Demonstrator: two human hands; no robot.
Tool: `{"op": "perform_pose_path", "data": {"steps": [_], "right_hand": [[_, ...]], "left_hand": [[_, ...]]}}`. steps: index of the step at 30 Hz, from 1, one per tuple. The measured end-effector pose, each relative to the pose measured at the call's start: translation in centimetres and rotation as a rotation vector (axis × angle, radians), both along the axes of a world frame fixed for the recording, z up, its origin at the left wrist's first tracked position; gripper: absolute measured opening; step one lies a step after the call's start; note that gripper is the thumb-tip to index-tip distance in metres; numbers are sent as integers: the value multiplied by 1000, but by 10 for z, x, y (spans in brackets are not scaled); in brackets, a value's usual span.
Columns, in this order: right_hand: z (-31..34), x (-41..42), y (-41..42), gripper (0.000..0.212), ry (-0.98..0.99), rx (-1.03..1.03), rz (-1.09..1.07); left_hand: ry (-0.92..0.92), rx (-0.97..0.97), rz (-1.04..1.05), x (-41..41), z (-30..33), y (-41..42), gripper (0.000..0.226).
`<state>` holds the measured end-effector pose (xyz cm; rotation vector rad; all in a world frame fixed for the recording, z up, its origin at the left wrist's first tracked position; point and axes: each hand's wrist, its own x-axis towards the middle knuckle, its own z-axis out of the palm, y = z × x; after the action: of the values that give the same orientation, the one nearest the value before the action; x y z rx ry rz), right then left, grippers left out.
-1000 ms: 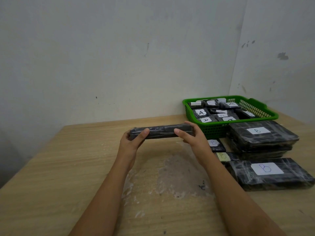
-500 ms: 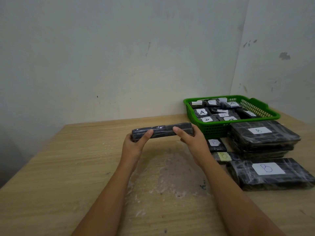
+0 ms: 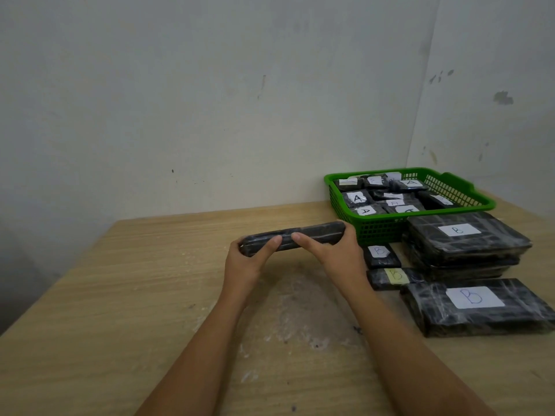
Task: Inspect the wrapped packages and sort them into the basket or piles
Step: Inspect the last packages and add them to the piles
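Observation:
I hold a long black wrapped package (image 3: 312, 234) edge-on above the table, with no label showing on the side facing me. My left hand (image 3: 244, 262) grips its left end, thumb across the front. My right hand (image 3: 333, 253) grips its right end, thumb pointing left along the front. A green basket (image 3: 387, 228) at the back right holds several small black packages labelled A. In front of the basket lie packages labelled B: a stack of large ones (image 3: 468, 244), two small ones (image 3: 381, 255), and a large one (image 3: 477, 307) nearest me.
The wooden table (image 3: 144, 295) stands in a corner, with a wall behind it and another on the right. A pale scuffed patch (image 3: 300, 313) marks the tabletop below my hands. The table's left edge runs diagonally at the left.
Both thumbs have slid toward the middle of the package and now nearly meet. The package stays at about the same height, slightly tilted up at its right end.

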<state>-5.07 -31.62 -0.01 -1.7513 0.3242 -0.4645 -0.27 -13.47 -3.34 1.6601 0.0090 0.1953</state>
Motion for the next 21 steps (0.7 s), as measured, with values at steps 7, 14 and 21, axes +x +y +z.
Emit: {"op": "perform_pose_path", "data": {"steps": [7,14,21], "right_hand": [[1,-3,1,118,14,-6,-46],[-1,-3,2,110,5,-7,-50],[-5,-1,2,89,-24,-13,-55]], "left_hand": [[-2,25,12,-9,5,-13,84],[11,14,17,-9,4,-12,86],[-20,0,-21,-6,3,-6,94]]}}
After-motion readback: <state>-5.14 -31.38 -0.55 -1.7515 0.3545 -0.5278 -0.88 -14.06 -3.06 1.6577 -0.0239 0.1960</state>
